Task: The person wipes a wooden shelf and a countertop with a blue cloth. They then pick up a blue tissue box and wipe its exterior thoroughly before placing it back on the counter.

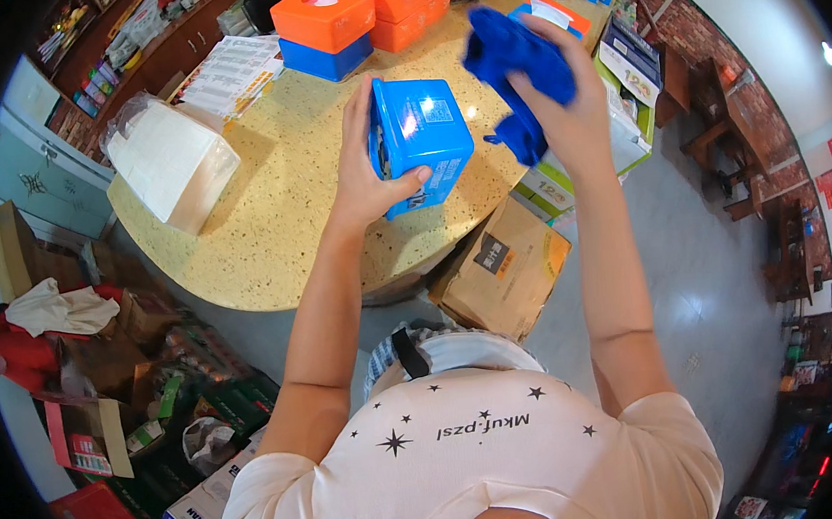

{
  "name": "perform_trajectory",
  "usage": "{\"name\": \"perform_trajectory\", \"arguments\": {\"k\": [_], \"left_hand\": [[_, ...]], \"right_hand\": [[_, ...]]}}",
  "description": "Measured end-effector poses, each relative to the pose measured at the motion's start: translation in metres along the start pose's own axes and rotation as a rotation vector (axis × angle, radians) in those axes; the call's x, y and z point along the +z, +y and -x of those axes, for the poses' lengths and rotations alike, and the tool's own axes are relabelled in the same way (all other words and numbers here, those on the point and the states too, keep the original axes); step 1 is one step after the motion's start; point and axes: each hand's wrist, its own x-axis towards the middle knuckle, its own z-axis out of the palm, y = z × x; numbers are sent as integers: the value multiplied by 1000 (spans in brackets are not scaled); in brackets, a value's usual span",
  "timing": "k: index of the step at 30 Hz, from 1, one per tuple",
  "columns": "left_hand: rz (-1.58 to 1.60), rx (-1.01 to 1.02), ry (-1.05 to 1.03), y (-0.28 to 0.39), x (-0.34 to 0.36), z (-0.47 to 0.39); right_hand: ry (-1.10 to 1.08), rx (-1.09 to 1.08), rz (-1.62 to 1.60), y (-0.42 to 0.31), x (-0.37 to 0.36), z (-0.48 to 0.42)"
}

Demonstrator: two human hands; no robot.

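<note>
My left hand [373,165] grips a glossy blue plastic box [428,128] around one end, holding it tilted above the speckled yellow countertop [268,219]. The box bears a printed code and writing. To the right of the box, apart from it, my right hand [563,90] is raised, holding a bunched dark blue cloth [518,64] whose lower end hangs down. Beyond the box, an orange box [323,16] with an oval opening sits on a blue box [326,57] on the counter.
More orange boxes [398,7] are stacked at the back. A plastic-wrapped white paper stack [170,161] and printed sheets [233,73] lie at left. A cardboard carton [503,268] stands below the counter's near edge, with green-and-white cartons [545,189] beside it. Several boxes clutter the left floor.
</note>
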Motion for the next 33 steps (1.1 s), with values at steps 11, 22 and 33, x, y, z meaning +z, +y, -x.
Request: {"name": "perform_trajectory", "arguments": {"k": [11, 22, 33], "left_hand": [[51, 23, 54, -7, 0, 4], [666, -247, 225, 11, 4, 1], [626, -264, 257, -11, 7, 9]], "right_hand": [[-408, -347, 240, -25, 62, 33], [356, 596, -688, -16, 10, 91], [-233, -348, 370, -36, 117, 21]]}}
